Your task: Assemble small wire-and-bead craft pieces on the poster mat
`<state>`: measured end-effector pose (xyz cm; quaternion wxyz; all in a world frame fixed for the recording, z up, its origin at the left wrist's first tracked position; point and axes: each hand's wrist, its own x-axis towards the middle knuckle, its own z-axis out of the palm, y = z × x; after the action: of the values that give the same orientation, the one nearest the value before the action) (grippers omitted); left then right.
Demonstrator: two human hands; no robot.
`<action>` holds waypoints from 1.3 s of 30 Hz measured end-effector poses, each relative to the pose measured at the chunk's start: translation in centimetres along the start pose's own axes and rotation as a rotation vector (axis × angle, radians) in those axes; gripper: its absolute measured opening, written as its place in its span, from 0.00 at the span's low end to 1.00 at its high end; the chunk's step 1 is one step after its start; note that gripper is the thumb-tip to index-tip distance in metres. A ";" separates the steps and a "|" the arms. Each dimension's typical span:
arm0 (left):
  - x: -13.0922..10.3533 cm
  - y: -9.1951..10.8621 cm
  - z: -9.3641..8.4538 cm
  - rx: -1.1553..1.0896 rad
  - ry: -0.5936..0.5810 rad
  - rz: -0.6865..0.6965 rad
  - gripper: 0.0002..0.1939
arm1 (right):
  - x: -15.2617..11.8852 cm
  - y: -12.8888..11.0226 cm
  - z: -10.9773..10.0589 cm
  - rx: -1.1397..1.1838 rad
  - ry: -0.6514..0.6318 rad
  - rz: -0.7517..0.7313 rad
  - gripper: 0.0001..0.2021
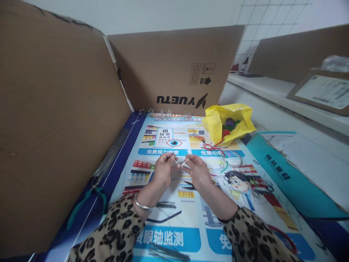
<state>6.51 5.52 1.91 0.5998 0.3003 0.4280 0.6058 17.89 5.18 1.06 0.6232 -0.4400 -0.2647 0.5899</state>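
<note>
Two bare hands are at work to the near left of the yellow bag (214,127), which I take as the reference for every place in this report. From my remote post I find the left hand (164,169) and the right hand (197,169) each closed in a thumb-and-fingertip pinch, with no visible gap beyond the thickness of what they grip. Between them is a thin pale strand (177,163), nearer than the bag and to its left; its two visible lengths converge in a V. Whether this is one bent strand or two separate pieces, I cannot tell. I judge that fingertips are used because so slender a piece leaves no room for a fuller grasp, and that the hands are close together so both govern the same short stretch.

Coloured balls (229,122), possibly yarn, sit inside the bag, probably to prevent rolling. Red cord (211,146) trails at its near side. Dark pointed blades (188,186) lie nearer than the bag, partly hidden by the right hand, likely placed for quick reach. Well left of the bag, teal-handled pliers (79,205) lie at the near end of a grey wire bundle (113,151), apparently parked there to leave working room. Behind the bag stands a cardboard panel (174,69), its YUETU print inverted, seemingly serving as a screen.
</note>
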 end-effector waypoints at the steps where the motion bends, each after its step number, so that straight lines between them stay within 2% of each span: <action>1: 0.1 0.0 0.0 -0.001 0.007 0.003 0.13 | 0.0 0.0 0.0 0.005 -0.002 0.001 0.13; 12: 0.2 -0.3 -0.2 -0.026 0.015 0.000 0.13 | 0.3 0.6 -0.4 -0.010 -0.007 0.009 0.14; 19: 0.2 -0.5 -0.3 -0.045 -0.005 -0.018 0.13 | 0.1 0.6 -0.3 -0.122 -0.008 -0.033 0.15; 24: 0.7 0.2 -0.6 0.058 -0.042 -0.047 0.14 | 1.7 0.1 -1.5 -0.389 0.003 -0.104 0.14; 27: 1.3 0.4 -1.1 0.278 -0.092 -0.066 0.12 | 3.4 -0.6 -3.1 -0.633 -0.002 -0.156 0.10; 30: 2.0 0.1 -1.5 0.449 -0.092 -0.079 0.09 | 4.5 -1.1 -4.3 -0.870 -0.011 -0.211 0.06; 34: 2.6 -0.5 -1.8 0.529 -0.079 -0.070 0.07 | 4.4 -1.3 -4.4 -1.114 -0.018 -0.296 0.05; 39: 3.0 -1.0 -2.1 0.590 -0.086 -0.063 0.06 | 4.2 -1.6 -3.9 -1.331 -0.005 -0.336 0.12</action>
<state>4.83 8.05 -0.39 0.5226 0.4738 0.5687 0.4230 22.69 8.43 -0.15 0.3026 -0.6809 -0.6368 0.1981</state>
